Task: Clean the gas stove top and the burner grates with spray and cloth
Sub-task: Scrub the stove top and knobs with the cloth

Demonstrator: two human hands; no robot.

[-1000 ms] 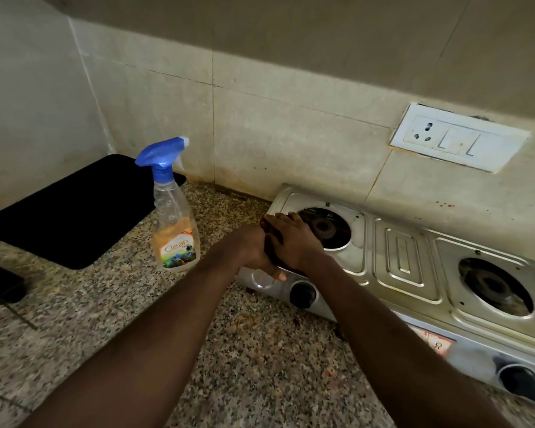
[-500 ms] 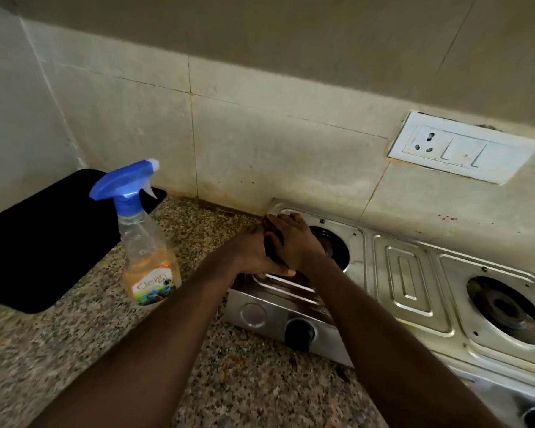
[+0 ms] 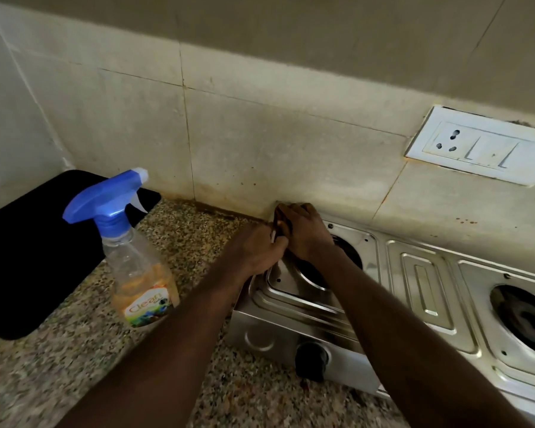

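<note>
Overall: a person works with both bare hands at the back-left corner of a steel gas stove [image 3: 426, 291], which sits on a speckled granite counter [image 3: 59, 375] against a tiled wall [image 3: 260, 149].
Cloth [image 3: 280, 225]: dark and mostly hidden. Only a strip shows between the two hands, lying on the stove's back-left corner.
Right hand [image 3: 306, 233]: palm down on the cloth, fingers nearly straight and pressing it flat. The forearm crosses the left burner opening [image 3: 345, 257].
Left hand [image 3: 257, 251]: at the stove's left rim, touching the right hand, fingers curled inward. Whether they grip the cloth or the rim cannot be told.
Spray bottle [image 3: 136, 273]: upright on the counter left of the stove, apart from both hands. Blue trigger head, clear body, orange liquid in the lower part.
Right burner opening [image 3: 525, 316]: uncovered, well apart from the hands.
Knob [image 3: 311, 359]: black, on the front face below the left burner opening.
Surroundings: black mat [image 3: 28, 257] at far left behind the bottle; white switch plate [image 3: 476, 149] on the wall.
</note>
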